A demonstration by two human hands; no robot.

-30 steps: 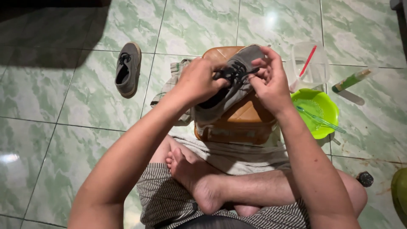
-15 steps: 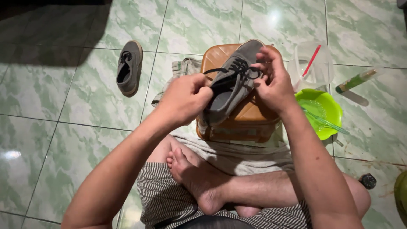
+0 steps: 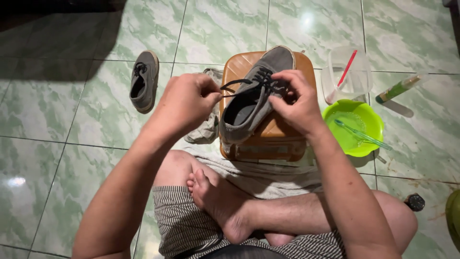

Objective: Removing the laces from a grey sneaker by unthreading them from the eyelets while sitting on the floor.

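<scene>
Evidently unlacing: the left hand (image 3: 184, 103) pinches the black lace (image 3: 235, 86), pulling toward nine o'clock, while the right hand (image 3: 294, 103) grips the grey shoe (image 3: 254, 96) at its eyelets; freeing the next crossing calls for steady bracing.

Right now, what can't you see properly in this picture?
Head view only:
- Lace holes of the grey shoe: covered by the right hand.
- Lace end: pinched inside the left hand.
- Dark green thing: cut off by the right edge.
- Small black cap: too small to identify.

Green marbled tile floor (image 3: 72, 158) bearing brown stool (image 3: 268, 139) (centre), grey shoe (image 3: 143, 81) at ten o'clock, green bowl (image 3: 373, 120) at three.
</scene>
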